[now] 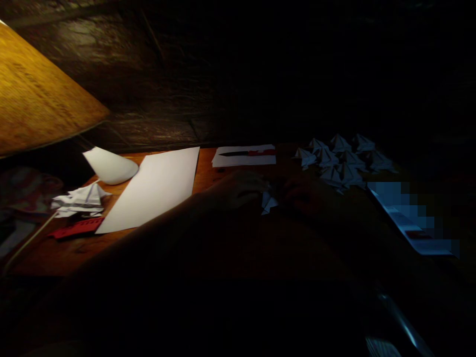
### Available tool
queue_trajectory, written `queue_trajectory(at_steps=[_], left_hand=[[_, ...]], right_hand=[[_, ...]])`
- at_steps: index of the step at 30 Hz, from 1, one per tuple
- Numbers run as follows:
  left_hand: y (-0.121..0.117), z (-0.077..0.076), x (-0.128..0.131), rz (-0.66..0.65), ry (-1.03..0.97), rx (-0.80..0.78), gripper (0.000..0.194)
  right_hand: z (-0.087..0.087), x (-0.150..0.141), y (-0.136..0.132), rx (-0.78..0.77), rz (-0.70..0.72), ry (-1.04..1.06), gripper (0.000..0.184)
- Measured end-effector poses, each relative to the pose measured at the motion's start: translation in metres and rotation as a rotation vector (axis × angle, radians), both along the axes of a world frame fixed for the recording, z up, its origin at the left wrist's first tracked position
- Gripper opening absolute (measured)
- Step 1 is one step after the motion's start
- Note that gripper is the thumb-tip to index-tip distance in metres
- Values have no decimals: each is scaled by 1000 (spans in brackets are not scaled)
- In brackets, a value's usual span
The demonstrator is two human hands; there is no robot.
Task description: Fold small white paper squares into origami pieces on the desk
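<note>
In dim light near the middle of the table, a small folded piece of white paper [268, 202] lies between my two hands. My left hand [240, 188] comes in from the left, its fingers closed at the paper's upper left edge. From the other side my right hand [303, 193], mostly in shadow, has its fingers curled against the paper's right side. The fingertips of both are hard to make out. Beyond my hands, a knife [245, 153] with a red handle and dark blade rests on a small stack of white paper [243, 161].
Several folded paper figures [340, 157] stand at the back right. Left are a large white sheet [156, 191], a lamp base [113, 168] under a yellow shade [44, 99], a crumpled folded paper [82, 199] and a red object [76, 228]. A bluish, partly pixelated sheet-like thing [403, 225] lies right.
</note>
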State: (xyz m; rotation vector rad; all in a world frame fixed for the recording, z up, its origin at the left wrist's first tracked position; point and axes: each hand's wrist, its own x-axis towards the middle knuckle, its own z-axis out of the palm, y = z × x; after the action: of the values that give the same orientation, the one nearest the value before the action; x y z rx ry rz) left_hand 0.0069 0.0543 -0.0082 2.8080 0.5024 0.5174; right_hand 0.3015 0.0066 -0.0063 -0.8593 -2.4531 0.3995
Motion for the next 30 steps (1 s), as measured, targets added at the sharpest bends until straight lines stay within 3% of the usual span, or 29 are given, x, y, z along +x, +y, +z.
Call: queue_trajectory(at_steps=[9, 17, 30], left_hand=[[-4, 0, 2, 55, -42, 29, 41], [-2, 2, 3, 19, -44, 23, 38], [-2, 3, 3, 32, -42, 35, 35]], right_hand=[[3, -2, -3, -20, 13, 5, 29], [8, -2, -8, -72, -72, 10, 33], [9, 0, -4, 50, -61, -15, 29]])
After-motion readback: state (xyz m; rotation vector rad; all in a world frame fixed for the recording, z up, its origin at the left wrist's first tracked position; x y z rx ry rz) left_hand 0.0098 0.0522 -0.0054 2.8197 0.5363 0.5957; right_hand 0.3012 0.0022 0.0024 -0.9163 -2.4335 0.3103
